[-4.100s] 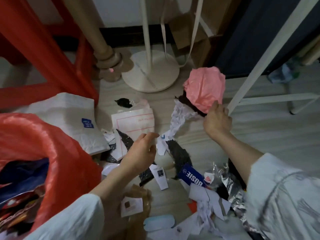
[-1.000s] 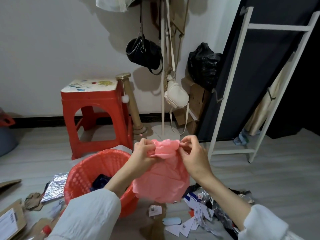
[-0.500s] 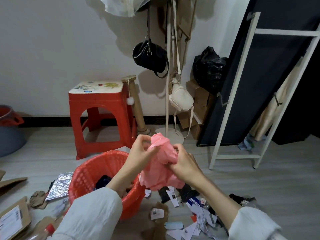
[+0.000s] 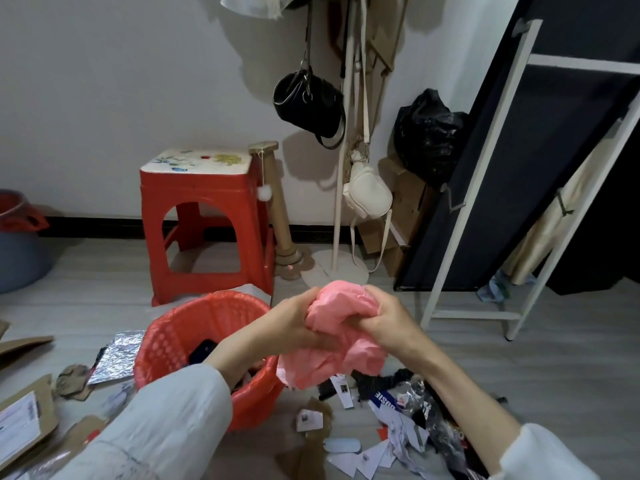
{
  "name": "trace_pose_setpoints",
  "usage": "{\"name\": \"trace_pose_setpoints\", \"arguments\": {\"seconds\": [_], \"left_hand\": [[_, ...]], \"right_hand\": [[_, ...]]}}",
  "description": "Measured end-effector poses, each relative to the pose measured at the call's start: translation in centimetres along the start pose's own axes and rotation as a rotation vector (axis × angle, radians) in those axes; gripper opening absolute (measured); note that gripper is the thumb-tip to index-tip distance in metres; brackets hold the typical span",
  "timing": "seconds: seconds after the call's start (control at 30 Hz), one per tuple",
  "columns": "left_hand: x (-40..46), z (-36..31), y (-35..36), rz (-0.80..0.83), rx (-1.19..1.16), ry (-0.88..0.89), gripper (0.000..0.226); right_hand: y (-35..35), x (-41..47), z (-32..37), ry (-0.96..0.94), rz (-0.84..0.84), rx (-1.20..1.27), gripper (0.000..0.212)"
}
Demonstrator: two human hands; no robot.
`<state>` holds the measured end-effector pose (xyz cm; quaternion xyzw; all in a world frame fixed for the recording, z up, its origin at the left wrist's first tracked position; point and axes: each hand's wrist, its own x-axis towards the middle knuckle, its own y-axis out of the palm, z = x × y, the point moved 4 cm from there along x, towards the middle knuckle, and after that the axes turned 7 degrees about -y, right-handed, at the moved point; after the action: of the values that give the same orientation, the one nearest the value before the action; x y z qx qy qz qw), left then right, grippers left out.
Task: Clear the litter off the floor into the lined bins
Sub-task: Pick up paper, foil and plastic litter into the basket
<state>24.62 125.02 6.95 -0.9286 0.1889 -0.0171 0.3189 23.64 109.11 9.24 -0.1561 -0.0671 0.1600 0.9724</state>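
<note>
Crowded floor, open bin mouth

The round red plastic lattice bin [image 4: 180,337] stands with its mouth open upward, unblocked except where the left forearm crosses its right rim. Both hands [image 4: 346,323] are held together just right of that rim, above the floor, around a crumpled pink plastic bag [image 4: 332,355]. Behind the bin a red plastic stool [image 4: 204,216] stands close, with a cardboard scratching post [image 4: 280,216] and a white coat stand base [image 4: 336,271] beside it. To the right, a white metal rack frame [image 4: 485,161] leans; bare grey floor [image 4: 554,358] lies open before it. Scattered paper scraps [image 4: 374,455] lie below the hands, crumpled silver foil [image 4: 117,355] left of the bin.
</note>
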Motion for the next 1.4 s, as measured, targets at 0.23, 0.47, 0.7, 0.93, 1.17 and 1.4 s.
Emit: {"name": "trace_pose_setpoints", "arguments": {"seconds": [0.23,0.47,0.7,0.93,1.17,1.4], "left_hand": [[-0.2,0.1,-2.3,-0.244,-0.149,-0.127,0.023],[-1.0,1.6,-3.3,-0.463,-0.308,-0.404,0.03],[-1.5,2.0,-2.5,-0.205,-0.823,-0.56,0.052],[-1.2,1.4,-2.4,-0.169,-0.567,-0.427,0.068],[-1.7,0.2,-2.9,-0.119,0.077,-0.08,0.078],[-1.8,1.6,-2.2,0.083,0.087,-0.213,0.079]], "right_hand": [[0.1,1.0,2.0,-0.144,-0.288,-0.388,0.022],[3.8,1.5,2.1,-0.121,-0.073,-0.636,0.084],[5.1,2.3,-0.3,0.008,0.037,-0.503,0.111],[3.9,2.2,-0.8,-0.113,-0.168,-0.525,0.038],[2.3,1.9,-0.9,-0.084,0.003,-0.621,0.018],[2.7,1.5,-0.6,-0.07,-0.021,-0.563,0.019]]}}
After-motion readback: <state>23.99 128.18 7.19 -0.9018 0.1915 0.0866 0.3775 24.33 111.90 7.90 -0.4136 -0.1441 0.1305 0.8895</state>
